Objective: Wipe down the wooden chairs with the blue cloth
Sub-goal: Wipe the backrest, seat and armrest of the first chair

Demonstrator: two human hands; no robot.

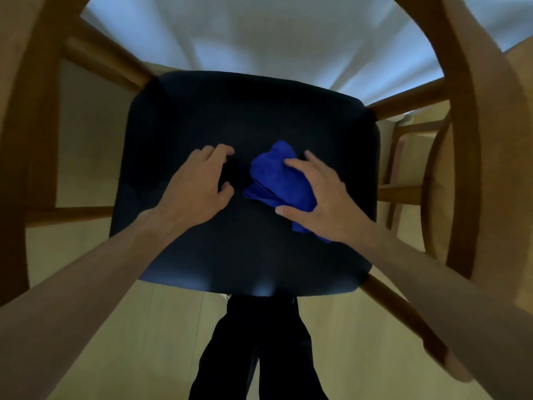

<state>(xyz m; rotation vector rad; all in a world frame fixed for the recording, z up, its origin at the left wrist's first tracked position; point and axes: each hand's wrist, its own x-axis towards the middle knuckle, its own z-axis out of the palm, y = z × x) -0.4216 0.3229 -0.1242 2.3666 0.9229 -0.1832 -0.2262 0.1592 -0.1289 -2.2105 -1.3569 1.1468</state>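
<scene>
A wooden chair (473,145) with a dark padded seat (230,116) fills the head view, seen from straight above. The crumpled blue cloth (277,180) lies on the right half of the seat. My right hand (320,203) rests on top of the cloth, thumb and fingers curled around its bunched folds. My left hand (196,186) lies on the bare seat to the left of the cloth, fingers spread and slightly bent, holding nothing. A hand's width of dark seat separates the two hands.
White fabric (274,36) hangs past the far edge of the seat. A second wooden chair (409,168) stands to the right, seen through the frame. Pale wooden floor (86,157) lies around, and my dark trouser legs (259,356) stand below the seat's near edge.
</scene>
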